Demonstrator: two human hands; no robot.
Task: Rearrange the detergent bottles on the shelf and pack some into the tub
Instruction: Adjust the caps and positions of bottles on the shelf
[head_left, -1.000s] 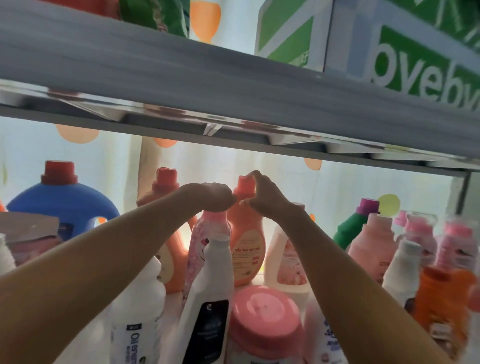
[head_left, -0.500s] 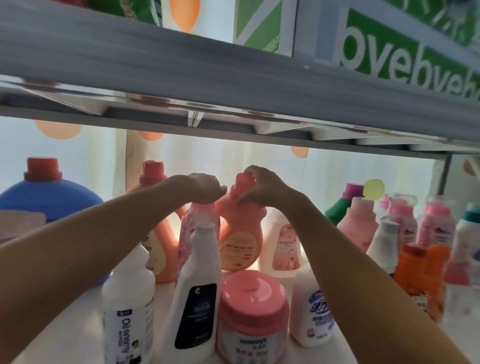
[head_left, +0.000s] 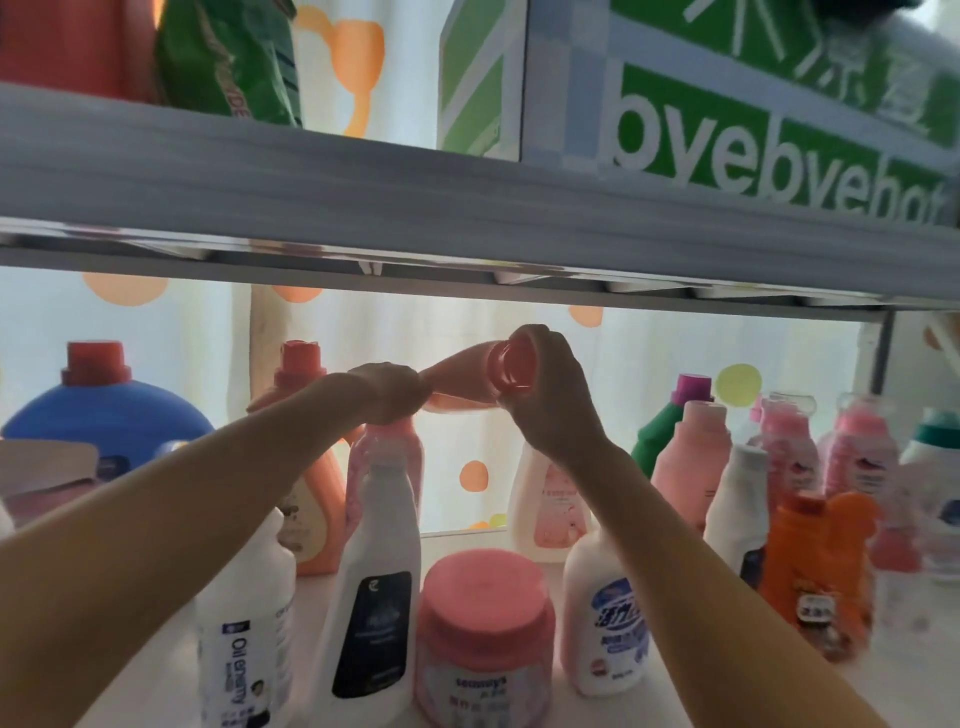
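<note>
A: Since half a second ago the orange bottle (head_left: 457, 382) has been lifted off the shelf board and tipped over; it now lies nearly level in the air, cap toward the camera, where it stood upright before.

B: And the hands?

A: The right hand (head_left: 550, 400) curls round the cap end, gripping it. The left hand (head_left: 387, 392) is closed on the body end at its 9 o'clock. Both hold the bottle just under the upper shelf (head_left: 363, 192).

B: What about the surface below?

A: A pale shelf board (head_left: 883, 670) crowded with bottles. At 6 o'clock from the held bottle sits a pink-lidded jar (head_left: 485, 629); at 7 o'clock a white bottle with a black label (head_left: 376, 587); farther left another white bottle (head_left: 249, 623). A second orange bottle (head_left: 306, 467) stands at 8 o'clock, and a blue jug (head_left: 104, 415) at 9 o'clock.

B: And behind?

A: A bright white curtain with orange dots (head_left: 519, 467), backlit. On the upper shelf, at 1 o'clock, a green and white box (head_left: 727, 104); at 11 o'clock a green bag (head_left: 228, 57). The tub cannot be seen.
</note>
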